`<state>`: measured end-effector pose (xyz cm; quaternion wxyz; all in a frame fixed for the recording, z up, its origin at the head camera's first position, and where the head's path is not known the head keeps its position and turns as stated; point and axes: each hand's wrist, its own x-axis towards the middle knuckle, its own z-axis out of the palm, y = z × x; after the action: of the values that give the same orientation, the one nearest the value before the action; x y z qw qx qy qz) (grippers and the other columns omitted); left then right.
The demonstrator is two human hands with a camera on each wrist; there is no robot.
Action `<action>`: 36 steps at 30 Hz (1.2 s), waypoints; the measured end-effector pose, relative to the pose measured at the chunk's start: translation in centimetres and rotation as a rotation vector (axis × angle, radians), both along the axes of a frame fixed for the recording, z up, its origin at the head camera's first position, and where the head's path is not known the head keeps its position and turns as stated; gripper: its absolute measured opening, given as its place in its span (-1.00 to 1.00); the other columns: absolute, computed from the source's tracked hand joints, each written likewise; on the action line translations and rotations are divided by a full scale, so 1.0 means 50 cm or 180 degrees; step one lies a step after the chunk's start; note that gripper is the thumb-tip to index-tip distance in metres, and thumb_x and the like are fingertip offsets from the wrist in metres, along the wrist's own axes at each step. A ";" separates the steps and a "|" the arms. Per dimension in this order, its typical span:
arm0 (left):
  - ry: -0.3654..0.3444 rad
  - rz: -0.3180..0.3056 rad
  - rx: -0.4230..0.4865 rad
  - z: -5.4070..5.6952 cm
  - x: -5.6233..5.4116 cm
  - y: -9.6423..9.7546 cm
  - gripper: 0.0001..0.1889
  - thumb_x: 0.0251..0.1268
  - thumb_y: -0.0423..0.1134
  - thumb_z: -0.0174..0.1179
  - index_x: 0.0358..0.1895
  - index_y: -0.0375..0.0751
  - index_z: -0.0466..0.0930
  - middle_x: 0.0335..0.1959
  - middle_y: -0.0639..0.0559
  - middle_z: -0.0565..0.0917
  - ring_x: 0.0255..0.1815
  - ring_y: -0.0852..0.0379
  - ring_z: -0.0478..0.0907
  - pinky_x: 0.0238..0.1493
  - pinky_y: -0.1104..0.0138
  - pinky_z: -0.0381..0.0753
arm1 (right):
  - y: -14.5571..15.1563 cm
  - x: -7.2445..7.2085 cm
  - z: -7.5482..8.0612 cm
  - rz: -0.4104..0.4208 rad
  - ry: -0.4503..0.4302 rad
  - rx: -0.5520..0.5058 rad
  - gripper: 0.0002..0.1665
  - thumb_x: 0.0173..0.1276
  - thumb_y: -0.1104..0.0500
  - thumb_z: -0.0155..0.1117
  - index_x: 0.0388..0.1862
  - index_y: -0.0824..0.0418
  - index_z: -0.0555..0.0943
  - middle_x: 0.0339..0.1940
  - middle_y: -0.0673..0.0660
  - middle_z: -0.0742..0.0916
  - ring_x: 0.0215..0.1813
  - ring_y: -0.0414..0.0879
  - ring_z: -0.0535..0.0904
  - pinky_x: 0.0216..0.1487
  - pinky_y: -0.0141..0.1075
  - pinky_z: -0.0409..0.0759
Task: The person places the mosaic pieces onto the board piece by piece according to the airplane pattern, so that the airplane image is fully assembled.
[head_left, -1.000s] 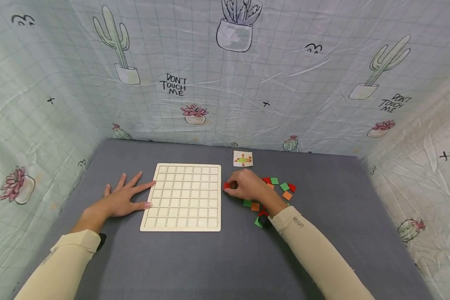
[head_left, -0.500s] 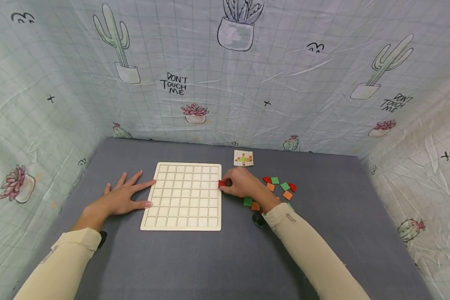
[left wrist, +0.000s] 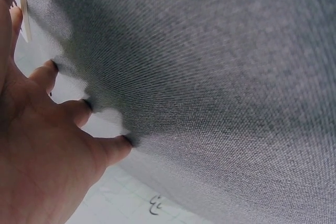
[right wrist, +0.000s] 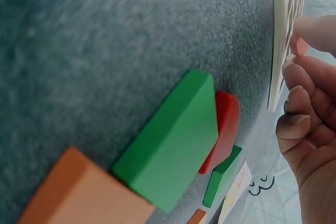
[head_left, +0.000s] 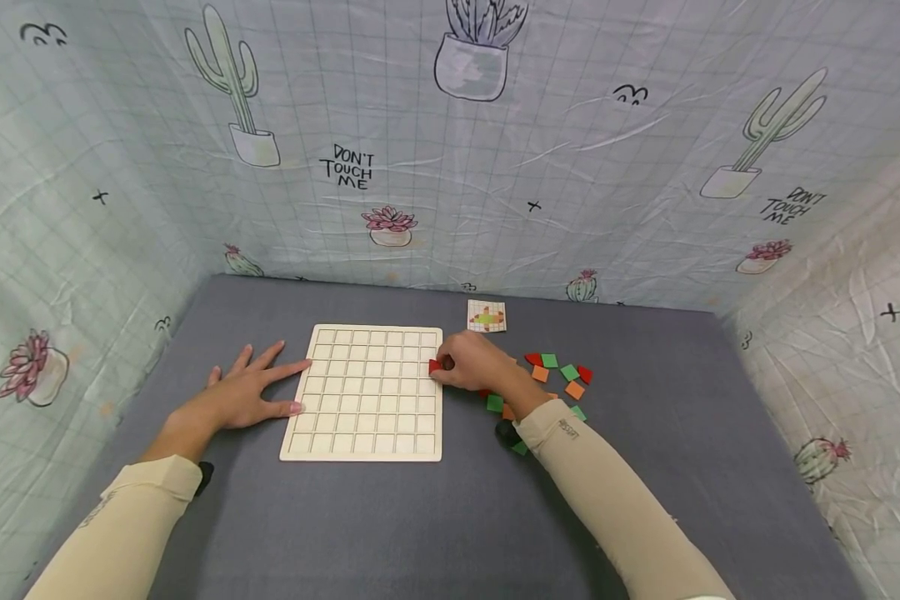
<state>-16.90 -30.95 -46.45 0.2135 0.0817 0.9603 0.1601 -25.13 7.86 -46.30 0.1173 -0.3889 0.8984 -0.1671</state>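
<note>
My right hand pinches a small red tile between thumb and index finger, over the right edge of a pale gridded board. In the right wrist view the fingertips of this hand meet at the board's rim, and the tile cannot be made out. On the board's left, my left hand lies with fingers spread; its thumb and index fingertip touch the left edge. The left wrist view has the other fingertips of that hand resting on the grey cloth.
Loose tiles lie right of the board, among them a green tile, a red tile and an orange tile. My right forearm covers part of them. Behind stands a small pattern card, with a printed cloth wall beyond.
My right hand has moved left with the red tile, from beside the board to over its right edge. The left hand has stayed in place.
</note>
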 end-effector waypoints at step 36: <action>0.0079 -0.0052 0.0064 0.003 0.004 0.001 -0.08 0.27 0.44 0.25 0.64 0.22 0.21 0.75 -0.28 -0.13 0.63 -0.72 -0.30 0.30 -0.71 -0.25 | -0.015 -0.003 -0.018 -0.0152 -0.0162 -0.0218 -0.81 0.45 0.09 0.42 -0.19 0.20 0.79 -0.31 0.06 0.77 -0.35 -0.21 0.53 -0.24 -0.37 0.52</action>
<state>-16.72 -30.90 -46.31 0.2020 0.0936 0.9605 0.1670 -25.27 7.13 -47.18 0.1227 -0.3668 0.8979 -0.2103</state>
